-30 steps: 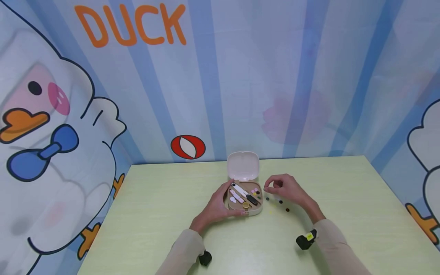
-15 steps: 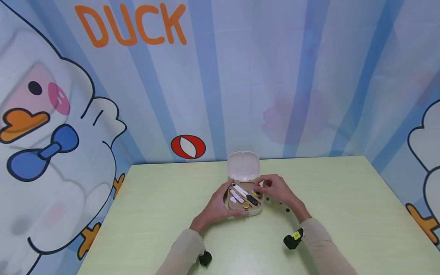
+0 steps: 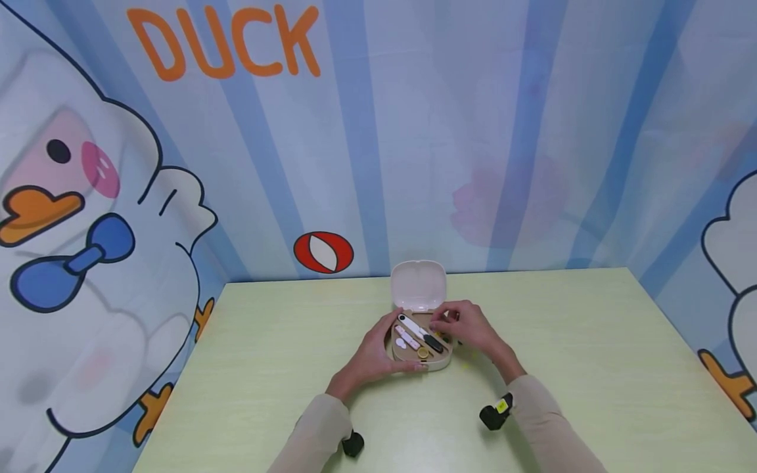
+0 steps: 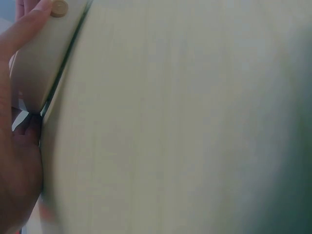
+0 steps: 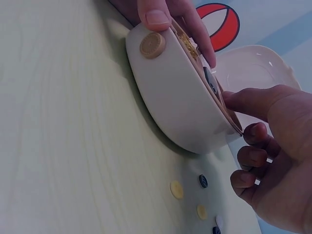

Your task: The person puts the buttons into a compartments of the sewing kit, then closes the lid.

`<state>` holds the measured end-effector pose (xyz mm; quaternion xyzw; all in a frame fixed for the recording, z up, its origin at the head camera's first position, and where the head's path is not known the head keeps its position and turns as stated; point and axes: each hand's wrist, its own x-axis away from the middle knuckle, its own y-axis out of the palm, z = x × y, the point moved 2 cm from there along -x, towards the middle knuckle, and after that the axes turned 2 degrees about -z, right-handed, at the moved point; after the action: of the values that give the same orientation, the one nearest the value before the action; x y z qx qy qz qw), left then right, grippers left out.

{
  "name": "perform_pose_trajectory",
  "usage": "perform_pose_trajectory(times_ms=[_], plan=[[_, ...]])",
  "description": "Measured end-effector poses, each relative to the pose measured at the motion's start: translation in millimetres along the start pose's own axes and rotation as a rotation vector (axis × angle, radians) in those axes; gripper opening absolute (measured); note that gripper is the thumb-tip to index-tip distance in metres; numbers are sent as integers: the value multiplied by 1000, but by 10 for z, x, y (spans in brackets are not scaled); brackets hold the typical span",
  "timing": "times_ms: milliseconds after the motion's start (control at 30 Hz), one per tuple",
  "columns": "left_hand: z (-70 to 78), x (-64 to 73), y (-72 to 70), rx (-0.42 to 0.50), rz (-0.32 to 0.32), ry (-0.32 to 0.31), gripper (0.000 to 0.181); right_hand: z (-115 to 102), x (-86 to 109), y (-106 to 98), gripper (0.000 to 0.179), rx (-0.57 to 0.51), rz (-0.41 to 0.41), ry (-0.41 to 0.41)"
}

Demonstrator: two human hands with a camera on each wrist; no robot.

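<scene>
A white case [image 3: 439, 363] with a beige tray stands on the table, its lid [image 3: 418, 284] raised at the back. My left hand [image 3: 372, 351] grips it from the left, thumb along the front near a round tan knob [image 5: 152, 45]. Lying in the tray are a slim white-and-black tool [image 3: 421, 334], a pale pink strip [image 3: 407, 337] and a gold ring-shaped piece [image 3: 422, 353]. With thumb and forefinger drawn together, my right hand [image 3: 470, 326] reaches over the right rim into the tray. Its fingertips are partly hidden, and whether they hold anything cannot be seen.
Several loose buttons lie on the table right of the case, among them a yellow button [image 5: 176, 189] and a black button [image 5: 203, 181]. Behind the table [image 3: 284, 355] hangs a blue striped curtain [image 3: 408, 131] with a duck print.
My right hand has moved left, from beside the case to over its tray, and now hides the small buttons in there. The left hand and the case have stayed put.
</scene>
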<state>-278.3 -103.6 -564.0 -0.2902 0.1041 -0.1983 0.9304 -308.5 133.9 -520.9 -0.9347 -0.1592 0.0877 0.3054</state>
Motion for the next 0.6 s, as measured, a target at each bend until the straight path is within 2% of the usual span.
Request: perform_pose_trajectory(times_ms=[100, 300, 600], plan=[[2, 3, 0, -5, 1, 0, 119, 0, -7, 6, 7, 9, 9, -14], [-1, 1, 3, -15, 2, -3, 119, -3, 0, 17, 4, 2, 11, 13], [13, 5, -5, 0, -1, -6, 118, 62, 90, -60, 25, -11, -18, 31]])
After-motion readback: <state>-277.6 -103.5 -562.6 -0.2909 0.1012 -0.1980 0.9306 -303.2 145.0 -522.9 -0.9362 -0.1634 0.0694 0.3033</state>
